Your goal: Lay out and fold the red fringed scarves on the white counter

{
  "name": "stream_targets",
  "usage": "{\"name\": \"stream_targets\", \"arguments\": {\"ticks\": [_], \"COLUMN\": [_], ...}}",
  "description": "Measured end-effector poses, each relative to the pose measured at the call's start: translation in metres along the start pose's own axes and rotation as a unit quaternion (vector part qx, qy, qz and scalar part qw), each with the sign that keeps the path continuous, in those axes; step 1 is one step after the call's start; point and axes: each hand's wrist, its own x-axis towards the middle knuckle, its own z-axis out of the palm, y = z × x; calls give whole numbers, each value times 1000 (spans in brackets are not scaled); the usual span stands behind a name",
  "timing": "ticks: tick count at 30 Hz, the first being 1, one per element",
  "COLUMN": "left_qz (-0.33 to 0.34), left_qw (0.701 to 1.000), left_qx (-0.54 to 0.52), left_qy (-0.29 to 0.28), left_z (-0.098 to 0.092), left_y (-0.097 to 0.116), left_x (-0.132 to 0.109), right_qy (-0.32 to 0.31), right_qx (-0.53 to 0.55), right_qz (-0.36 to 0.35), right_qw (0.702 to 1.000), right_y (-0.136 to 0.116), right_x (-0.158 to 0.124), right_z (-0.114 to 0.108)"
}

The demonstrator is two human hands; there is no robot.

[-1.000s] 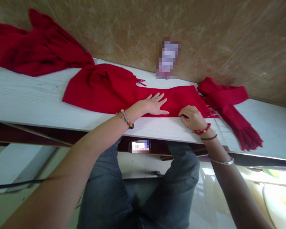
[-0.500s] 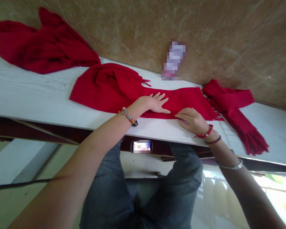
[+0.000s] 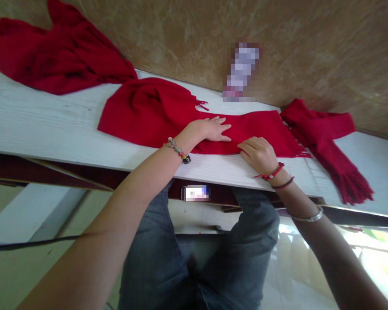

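A red fringed scarf (image 3: 258,129) lies lengthwise on the white wood-grain table, flat to the right and bunched into a loose fold to the left. My left hand (image 3: 213,129), a ring on one finger, rests palm down across the scarf's middle with its fingers spread. At the scarf's near edge is my right hand (image 3: 260,153), its slightly bent fingers laid on the cloth and its palm over the table. I see no cloth gathered in either hand. The undersides of the right fingers are hidden.
A crumpled red cloth (image 3: 61,56) lies at the far left, touching the scarf. Another folded red scarf (image 3: 330,133) with fringe sits at the right. A brown marbled wall (image 3: 148,34) backs the table (image 3: 51,116). A blurred phone-like object (image 3: 196,193) is below the front edge.
My right hand has shifted slightly away from me along the scarf's near edge. My left hand stays on the cloth, its fingers a little differently spread. The whole view has moved slightly.
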Motion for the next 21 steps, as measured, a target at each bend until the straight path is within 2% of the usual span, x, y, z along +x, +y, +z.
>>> {"name": "stream_targets", "arguments": {"ticks": [10, 16, 21], "left_qz": [10, 50, 14], "left_qw": [1000, 999, 999], "left_qx": [3, -7, -29], "left_qy": [-5, 8, 8], "left_z": [4, 3, 9], "left_y": [-3, -4, -3], "left_x": [5, 8, 10], "right_qy": [12, 9, 11], "right_qx": [41, 32, 12], "right_qz": [19, 22, 19], "right_qw": [999, 999, 1000], "right_y": [2, 3, 2], "right_x": [-6, -2, -1], "right_z": [1, 4, 5]}}
